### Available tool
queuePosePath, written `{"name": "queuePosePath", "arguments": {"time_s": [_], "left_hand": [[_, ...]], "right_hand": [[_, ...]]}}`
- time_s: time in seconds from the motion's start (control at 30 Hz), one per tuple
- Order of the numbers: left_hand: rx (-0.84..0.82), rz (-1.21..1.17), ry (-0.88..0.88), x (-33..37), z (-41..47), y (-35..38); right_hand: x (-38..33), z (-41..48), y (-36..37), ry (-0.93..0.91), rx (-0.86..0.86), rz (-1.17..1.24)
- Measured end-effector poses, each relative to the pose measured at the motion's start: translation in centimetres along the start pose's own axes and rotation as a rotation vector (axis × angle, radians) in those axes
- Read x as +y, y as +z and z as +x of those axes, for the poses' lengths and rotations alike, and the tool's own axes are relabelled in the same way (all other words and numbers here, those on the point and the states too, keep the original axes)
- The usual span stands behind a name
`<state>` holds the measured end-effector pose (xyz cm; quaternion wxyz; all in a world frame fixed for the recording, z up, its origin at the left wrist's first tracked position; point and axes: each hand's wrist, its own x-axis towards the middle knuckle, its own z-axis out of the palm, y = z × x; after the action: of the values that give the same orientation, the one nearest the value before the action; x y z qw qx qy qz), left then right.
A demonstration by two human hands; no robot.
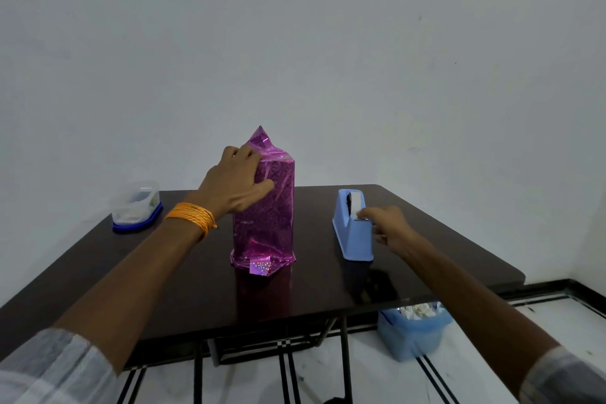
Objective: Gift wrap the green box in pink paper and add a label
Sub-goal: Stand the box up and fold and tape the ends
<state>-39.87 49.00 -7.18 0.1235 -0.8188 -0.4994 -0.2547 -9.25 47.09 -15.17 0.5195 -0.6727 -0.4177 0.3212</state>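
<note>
The box (264,216) stands upright in the middle of the dark table (203,292), covered in shiny pink paper, so no green shows. A loose paper point sticks up at its top, and a folded flap juts out at its base. My left hand (236,184) grips the box's upper left side, fingers over the top fold and thumb on the front. To the right stands a light blue tape dispenser (352,226). My right hand (385,228) pinches the tape end at the dispenser's cutter.
A clear plastic container (136,207) with a blue base sits at the table's far left corner. A blue basket (413,328) holding white items stands on the floor under the table's right edge. The wall is close behind the table.
</note>
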Motion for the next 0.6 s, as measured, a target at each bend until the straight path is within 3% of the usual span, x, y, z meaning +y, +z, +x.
{"name": "queuePosePath", "arguments": {"time_s": [0.37,0.6], "left_hand": [[0.012,0.001,-0.005,0.0,-0.2,0.1],[0.002,0.001,-0.015,0.3,-0.1,0.0]], "right_hand": [[-1.4,-0.2,0.0,0.132,-0.027,0.393],[-0.3,-1.2,1.1,-0.066,0.092,0.344]]}}
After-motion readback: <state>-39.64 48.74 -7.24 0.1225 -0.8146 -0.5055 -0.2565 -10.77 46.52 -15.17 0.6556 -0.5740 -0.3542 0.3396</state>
